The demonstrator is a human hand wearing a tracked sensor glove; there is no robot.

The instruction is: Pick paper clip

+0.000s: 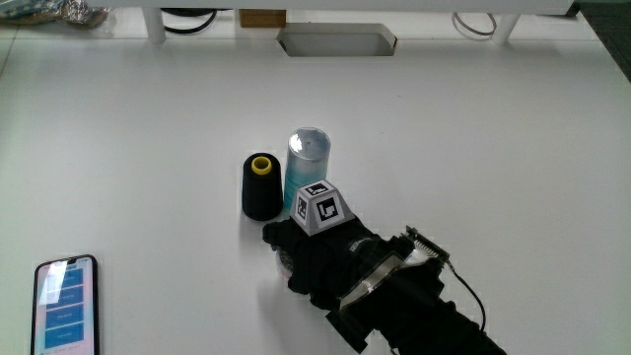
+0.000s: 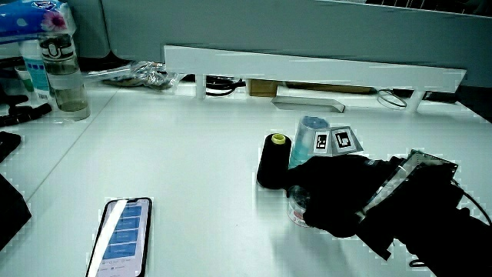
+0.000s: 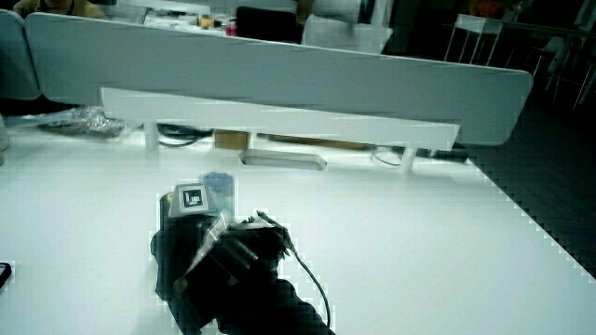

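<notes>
The hand (image 1: 317, 254) is laid low on the table (image 1: 148, 138), nearer to the person than the black spool (image 1: 261, 186) and the blue bottle (image 1: 307, 168), which stand touching side by side. Its back is turned upward, so that the cube (image 1: 323, 208) on it is seen just in front of the bottle's foot. The forearm (image 1: 424, 316) is stretched from the table's near edge toward the spool, with a thin cable (image 1: 471, 296) trailing beside it. The fingers (image 1: 286, 242) are pressed down against the tabletop close to the spool's base; in a side view something small and clear (image 2: 297, 208) is seen under them, but what it is cannot be told. Whether the fingers are closed on anything cannot be told, and the paper clip cannot be made out in any view. A phone (image 1: 66, 304) is laid with its screen lit at the table's near edge, well apart from the hand. In a side view the hand (image 3: 191, 261) covers most of the spool, and only the bottle's top (image 3: 218, 182) is shown above the cube.
</notes>
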